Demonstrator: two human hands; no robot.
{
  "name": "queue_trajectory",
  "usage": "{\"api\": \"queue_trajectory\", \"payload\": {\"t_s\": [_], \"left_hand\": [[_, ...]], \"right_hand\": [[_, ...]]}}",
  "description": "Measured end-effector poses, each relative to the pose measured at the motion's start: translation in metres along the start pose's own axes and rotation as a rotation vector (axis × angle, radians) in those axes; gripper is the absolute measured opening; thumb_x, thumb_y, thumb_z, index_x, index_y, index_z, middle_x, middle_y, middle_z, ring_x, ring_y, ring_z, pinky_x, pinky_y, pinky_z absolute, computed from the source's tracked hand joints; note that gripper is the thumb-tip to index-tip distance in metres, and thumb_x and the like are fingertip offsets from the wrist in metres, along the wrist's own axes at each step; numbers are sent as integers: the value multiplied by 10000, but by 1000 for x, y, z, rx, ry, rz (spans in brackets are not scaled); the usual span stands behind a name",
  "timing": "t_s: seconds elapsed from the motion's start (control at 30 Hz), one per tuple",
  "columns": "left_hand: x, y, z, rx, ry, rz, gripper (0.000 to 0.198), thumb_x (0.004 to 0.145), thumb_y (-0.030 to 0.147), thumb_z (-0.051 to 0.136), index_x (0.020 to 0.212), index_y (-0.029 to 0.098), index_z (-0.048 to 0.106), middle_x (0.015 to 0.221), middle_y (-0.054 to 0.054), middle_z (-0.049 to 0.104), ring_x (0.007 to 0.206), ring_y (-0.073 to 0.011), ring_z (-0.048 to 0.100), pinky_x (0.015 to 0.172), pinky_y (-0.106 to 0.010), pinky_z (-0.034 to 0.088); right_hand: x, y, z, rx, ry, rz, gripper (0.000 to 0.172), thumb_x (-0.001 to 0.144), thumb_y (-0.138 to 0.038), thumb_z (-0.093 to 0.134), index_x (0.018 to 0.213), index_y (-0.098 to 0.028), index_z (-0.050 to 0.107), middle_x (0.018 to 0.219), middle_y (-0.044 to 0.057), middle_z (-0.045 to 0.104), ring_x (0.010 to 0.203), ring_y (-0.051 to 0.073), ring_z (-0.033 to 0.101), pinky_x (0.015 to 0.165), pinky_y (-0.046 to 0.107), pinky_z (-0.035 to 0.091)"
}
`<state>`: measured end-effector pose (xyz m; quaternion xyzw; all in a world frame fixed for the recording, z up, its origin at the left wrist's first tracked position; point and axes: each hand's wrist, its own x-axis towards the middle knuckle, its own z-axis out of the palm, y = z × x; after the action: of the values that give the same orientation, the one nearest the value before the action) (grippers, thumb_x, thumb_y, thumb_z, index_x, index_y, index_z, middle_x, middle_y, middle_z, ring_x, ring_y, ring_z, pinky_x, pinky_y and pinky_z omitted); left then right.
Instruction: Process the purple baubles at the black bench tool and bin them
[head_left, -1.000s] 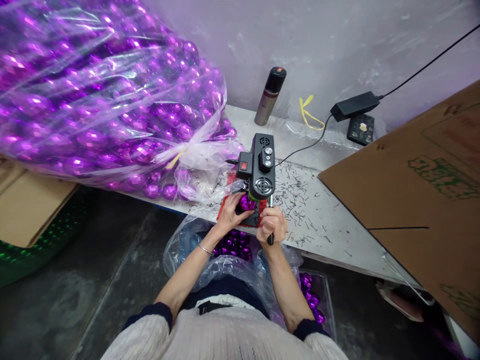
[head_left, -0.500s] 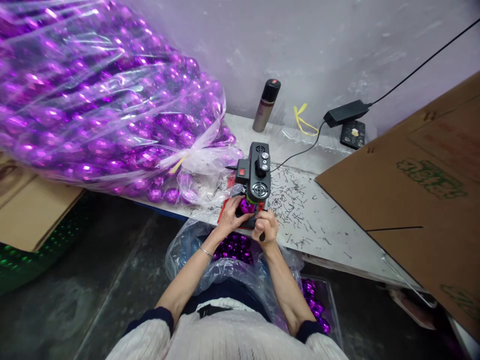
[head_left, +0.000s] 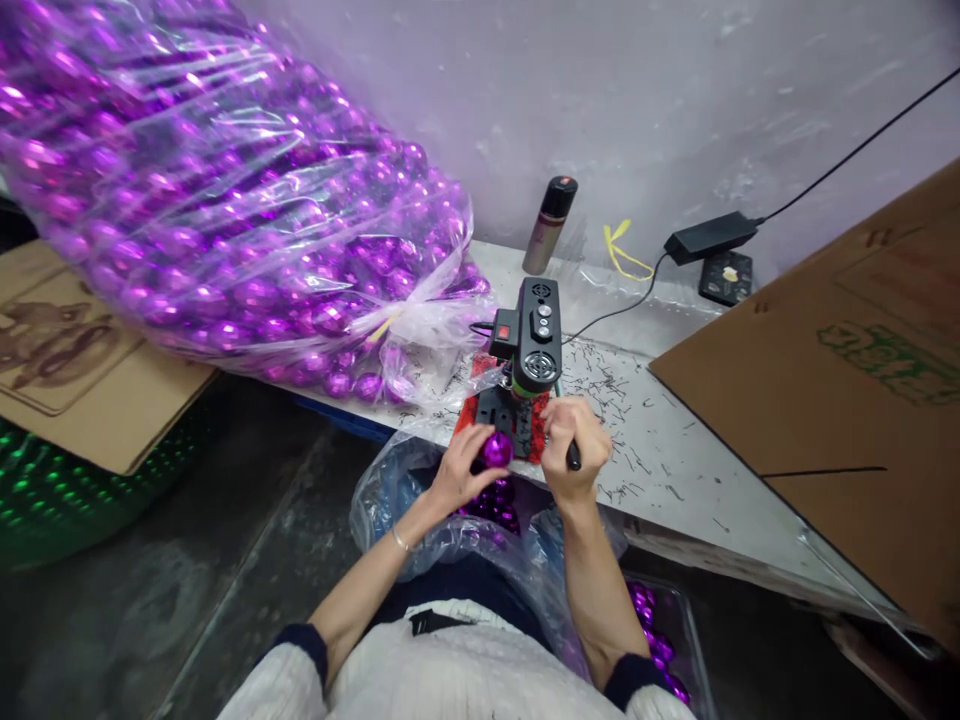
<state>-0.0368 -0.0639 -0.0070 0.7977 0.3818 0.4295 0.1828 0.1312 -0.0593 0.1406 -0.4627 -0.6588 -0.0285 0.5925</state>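
Purple ball is pinched between thumb and fingers of left hand, at table's near edge, just before black machine. Right hand wraps lever handle. Pinch lightly, shell's probably thin; fingertips clear of machine head.

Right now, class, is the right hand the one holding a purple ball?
No: the left hand has the ball in its grip, while the right hand is closed around a handle.
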Motion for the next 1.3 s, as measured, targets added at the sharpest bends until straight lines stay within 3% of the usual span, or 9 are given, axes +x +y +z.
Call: {"api": "queue_trajectory", "payload": {"t_s": [0.1, 0.2, 0.27, 0.37, 0.47, 0.63, 0.87, 1.17, 1.3], "left_hand": [[-35, 10, -12, 97, -142, 105, 747, 862, 626, 667, 1432, 165, 523, 1267, -189, 675, 1176, -304, 669, 956, -456, 568], [-32, 6, -20, 144, -113, 130, 574, 949, 547, 598, 1370, 157, 580, 1214, -174, 702, 1121, -270, 694, 892, -407, 590], [-2, -7, -26, 176, -12, 86, 376, 1036, 360, 488, 1339, 173, 607, 1209, -148, 709, 1136, -233, 689, 950, -399, 576], [69, -35, -38, 259, 42, -100, 374, 1016, 151, 393, 1298, 151, 638, 1273, -156, 686, 1221, -238, 640, 1075, -439, 511], [136, -62, -44, 379, -227, -392, 396, 943, 58, 406, 1237, 79, 670, 1214, -202, 699, 1195, -288, 640, 1074, -444, 486], [187, -85, -26, 352, -370, -452, 296, 909, 135, 554, 1150, 64, 710, 1092, -198, 737, 1057, -307, 687, 957, -393, 511], [198, -96, -7, 292, -394, -513, 242, 915, 286, 619, 856, 103, 766, 869, -154, 752, 927, -289, 706, 802, -308, 479], [197, -80, 13, 149, -174, -675, 381, 938, 361, 558, 684, 120, 708, 734, -150, 707, 927, -294, 693, 762, -317, 444], [189, -80, 6, -30, -92, -723, 369, 912, 407, 601, 682, 129, 676, 651, -105, 668, 867, -279, 680, 744, -325, 478]], "right_hand": [[-10, 6, 4, 13, 9, -14, 283, 966, -130, 418, 712, -227, 496, 678, 4, 580, 642, 140, 571, 617, 297, 425], [-16, 8, 7, 24, 31, -16, 280, 961, -124, 424, 712, -227, 501, 684, 3, 587, 657, 143, 582, 626, 299, 432], [-17, 8, 8, 27, 39, -22, 280, 960, -118, 420, 715, -227, 500, 680, 2, 582, 662, 143, 583, 627, 300, 434], [-18, 8, 9, 28, 41, -30, 281, 959, -111, 411, 717, -227, 496, 675, 1, 574, 661, 143, 582, 623, 303, 433], [-19, 9, 10, 22, 46, -28, 279, 954, -105, 413, 716, -224, 496, 683, 2, 579, 661, 141, 583, 622, 301, 433], [-21, 9, 11, 18, 60, -16, 284, 953, -112, 416, 704, -223, 494, 679, -2, 581, 644, 137, 576, 615, 296, 428], [-19, 6, 12, 1, 69, -36, 287, 942, -93, 428, 692, -225, 482, 670, -4, 573, 628, 132, 572, 590, 284, 431], [-22, 7, 11, -10, 50, -49, 279, 933, -83, 426, 704, -230, 484, 657, -7, 564, 646, 140, 588, 590, 286, 439], [-23, 9, 11, -3, 44, -54, 276, 937, -81, 426, 711, -230, 478, 663, -11, 560, 652, 135, 590, 599, 278, 448]]}}
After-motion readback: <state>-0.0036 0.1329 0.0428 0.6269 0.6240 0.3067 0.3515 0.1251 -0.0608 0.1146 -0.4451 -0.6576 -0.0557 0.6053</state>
